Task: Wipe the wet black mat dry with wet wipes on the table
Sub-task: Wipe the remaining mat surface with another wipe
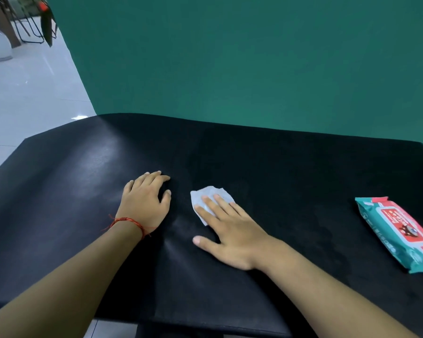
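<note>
Black mat (279, 172) covers the desk top edge to edge, draped over the front edge nearest you.

L side of mat: pale sheen. R side: duller, w/ darker blotchy patches toward the R edge; can't tell if those are wet.

Your left hand (144, 201): palm down on the mat, approx. desk centre, slightly L. Fingers loosely spread and a bit bent, gripping nothing. Red string bracelet (127, 220) on that wrist.

Your right hand (230, 232): palm down just R of the left one, not touching it. Fingers straight and splayed, pressing flat, not curled round anything. The fingertips lie on the white wipe (206, 191); thumb is out to the side, on bare mat.

Wipe: crumpled, flat on the mat at desk centre, pinned under those fingertips, its far part sticking out beyond them.

Wipes pack (398, 230): teal w/ red label, lying flat near the desk's R edge, well apart from both hands.

Behind desk: green wall (230, 57). Pale tiled floor (29, 93) off the L edge.
</note>
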`<state>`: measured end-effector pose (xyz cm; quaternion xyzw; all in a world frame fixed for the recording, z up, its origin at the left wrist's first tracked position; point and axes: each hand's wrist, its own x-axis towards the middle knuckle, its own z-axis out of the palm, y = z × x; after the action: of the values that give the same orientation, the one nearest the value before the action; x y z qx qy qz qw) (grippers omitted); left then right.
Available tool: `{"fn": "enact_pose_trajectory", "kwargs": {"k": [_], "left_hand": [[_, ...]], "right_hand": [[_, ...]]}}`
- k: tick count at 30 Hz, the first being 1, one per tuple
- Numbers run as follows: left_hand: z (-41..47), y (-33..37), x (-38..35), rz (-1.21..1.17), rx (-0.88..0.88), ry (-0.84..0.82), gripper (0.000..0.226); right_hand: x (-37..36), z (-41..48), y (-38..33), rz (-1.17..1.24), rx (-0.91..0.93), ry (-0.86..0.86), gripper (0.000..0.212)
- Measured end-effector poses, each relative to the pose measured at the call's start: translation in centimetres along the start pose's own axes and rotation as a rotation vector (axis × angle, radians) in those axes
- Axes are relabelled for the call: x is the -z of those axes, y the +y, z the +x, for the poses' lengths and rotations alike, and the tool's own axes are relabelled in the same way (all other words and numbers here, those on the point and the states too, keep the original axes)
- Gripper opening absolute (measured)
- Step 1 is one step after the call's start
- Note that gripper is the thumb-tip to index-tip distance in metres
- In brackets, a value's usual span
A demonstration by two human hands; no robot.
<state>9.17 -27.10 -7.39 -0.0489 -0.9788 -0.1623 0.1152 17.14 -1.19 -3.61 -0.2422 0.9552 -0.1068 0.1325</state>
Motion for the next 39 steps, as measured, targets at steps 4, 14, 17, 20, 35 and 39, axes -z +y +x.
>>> {"fn": "enact_pose_trajectory", "kwargs": {"k": [4,14,17,20,35,39], "left_hand": [[0.0,-0.1,0.0,-0.009,-0.006,0.003,0.041],[0.0,0.0,-0.2,-0.013,-0.003,0.018,0.039],[0.1,-0.1,-0.1,-0.013,-0.002,0.017,0.04],[0.2,-0.2,0.0,-0.021,-0.005,0.005,0.041],[0.0,-0.1,0.1,-0.008,-0.013,-0.01,0.042],[0.0,0.1,0.2,-0.014,-0.009,-0.01,0.042]], "right_hand": [[0.0,-2.4,1.5,-0.026,-0.144,0.019,0.08],[1.6,3.7,2.9,-0.018,-0.335,-0.001,0.1],[0.8,4.5,-0.5,-0.019,-0.201,0.002,0.101],[-0.7,3.2,-3.1,-0.028,-0.065,0.03,0.1],[-1.5,-7.5,0.9,-0.057,-0.225,0.078,0.081],[-0.7,-5.1,0.6,-0.018,-0.285,0.049,0.087]]}}
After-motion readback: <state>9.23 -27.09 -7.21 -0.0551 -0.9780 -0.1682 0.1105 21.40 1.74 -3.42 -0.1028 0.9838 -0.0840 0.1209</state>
